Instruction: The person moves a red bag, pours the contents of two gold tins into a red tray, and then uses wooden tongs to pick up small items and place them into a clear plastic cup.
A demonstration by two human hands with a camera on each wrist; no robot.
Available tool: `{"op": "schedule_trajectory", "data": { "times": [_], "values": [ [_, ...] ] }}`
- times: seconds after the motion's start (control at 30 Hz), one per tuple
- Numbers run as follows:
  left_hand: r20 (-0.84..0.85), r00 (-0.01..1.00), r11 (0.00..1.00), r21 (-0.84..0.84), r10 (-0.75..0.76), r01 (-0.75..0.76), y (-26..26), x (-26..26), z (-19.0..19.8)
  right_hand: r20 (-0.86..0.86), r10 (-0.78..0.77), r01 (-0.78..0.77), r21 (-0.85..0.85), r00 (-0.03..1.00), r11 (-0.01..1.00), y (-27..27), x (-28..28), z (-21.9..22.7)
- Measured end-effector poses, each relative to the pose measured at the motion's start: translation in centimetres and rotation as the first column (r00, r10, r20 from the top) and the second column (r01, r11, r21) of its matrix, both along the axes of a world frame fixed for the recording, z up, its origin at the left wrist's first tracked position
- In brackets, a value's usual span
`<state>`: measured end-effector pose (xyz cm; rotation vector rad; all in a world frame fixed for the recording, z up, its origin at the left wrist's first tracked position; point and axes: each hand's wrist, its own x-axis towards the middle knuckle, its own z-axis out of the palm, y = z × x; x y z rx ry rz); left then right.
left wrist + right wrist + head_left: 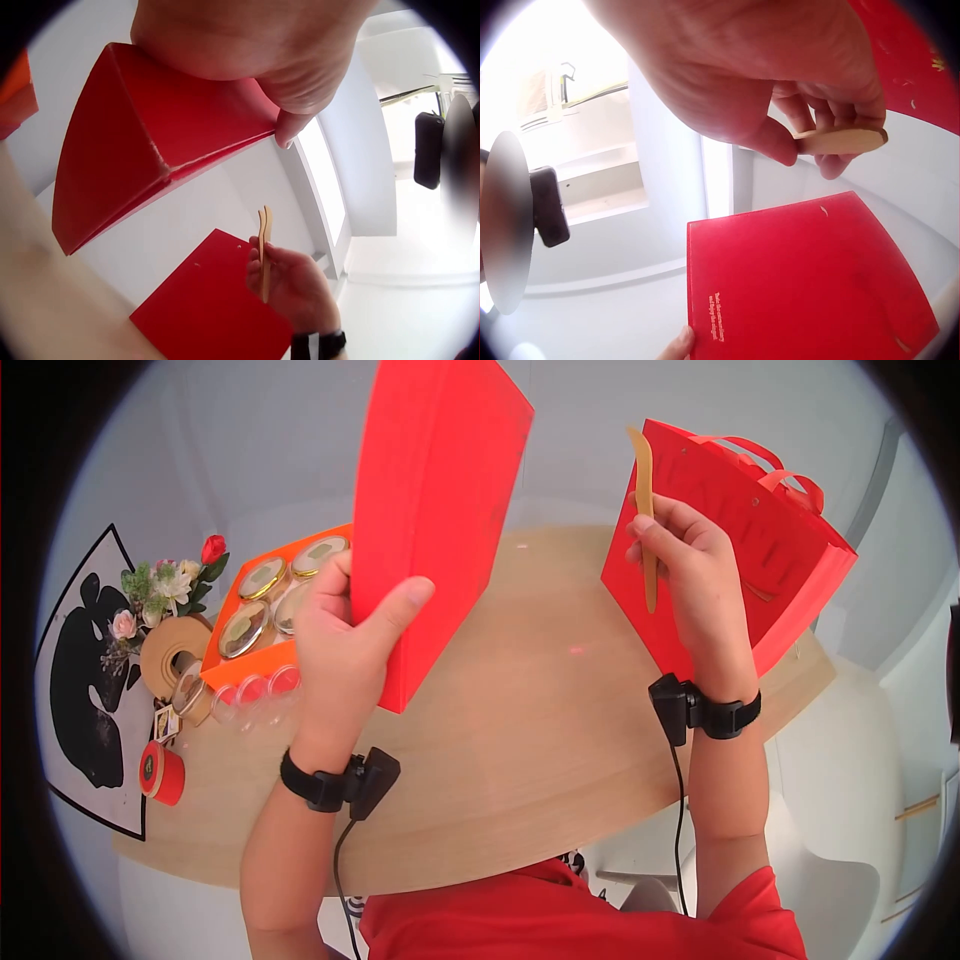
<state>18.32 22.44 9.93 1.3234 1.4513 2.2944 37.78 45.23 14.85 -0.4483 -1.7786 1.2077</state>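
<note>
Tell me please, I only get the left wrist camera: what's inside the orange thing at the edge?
Observer: It's an orange box, and the head view shows round containers with see-through lids inside.

Operator: Ooh! Is there any writing on the red case the left hand is holding?

Observer: Yes, the right wrist view shows small pale printing near one edge, too blurry to read for sure.

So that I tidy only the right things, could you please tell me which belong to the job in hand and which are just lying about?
In the job:
red box, in left hand
wooden tool, in right hand
red bag, probably

Seemingly just lying about:
orange tray with jars
flowers
red tub
</note>
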Motion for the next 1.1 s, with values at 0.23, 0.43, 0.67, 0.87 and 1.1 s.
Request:
{"op": "schedule_trajectory", "data": {
  "times": [0.23, 0.43, 0.67, 0.87, 1.1],
  "values": [
    [-0.083, 0.996, 0.991, -0.135, -0.026, 0.014, 0.8, 1.6, -1.3, -0.069, 0.007, -0.009, -0.031, 0.998, 0.999, 0.5, 0.8, -0.6],
    [-0.412, 0.911, 0.977, -0.183, 0.026, -0.111, 1.5, 2.7, -1.9, -0.196, -0.093, 0.082, -0.066, 0.976, 0.994, 1.0, 2.0, -1.1],
    [-0.679, 0.728, 0.924, -0.332, -0.095, -0.190, 1.5, 2.6, -3.8, -0.162, -0.064, 0.038, -0.155, 0.985, 0.987, 2.1, 2.6, -2.9],
    [-0.715, 0.675, 0.868, -0.440, -0.183, -0.231, 1.1, 2.7, -5.1, -0.016, 0.035, -0.038, -0.221, 0.999, 0.975, 3.4, 2.5, -5.9],
    [-0.748, 0.637, 0.803, -0.490, -0.188, -0.338, 1.1, 2.2, -7.3, 0.198, 0.179, -0.123, -0.265, 0.964, 0.956, 5.8, 0.4, -8.7]
  ]
}}
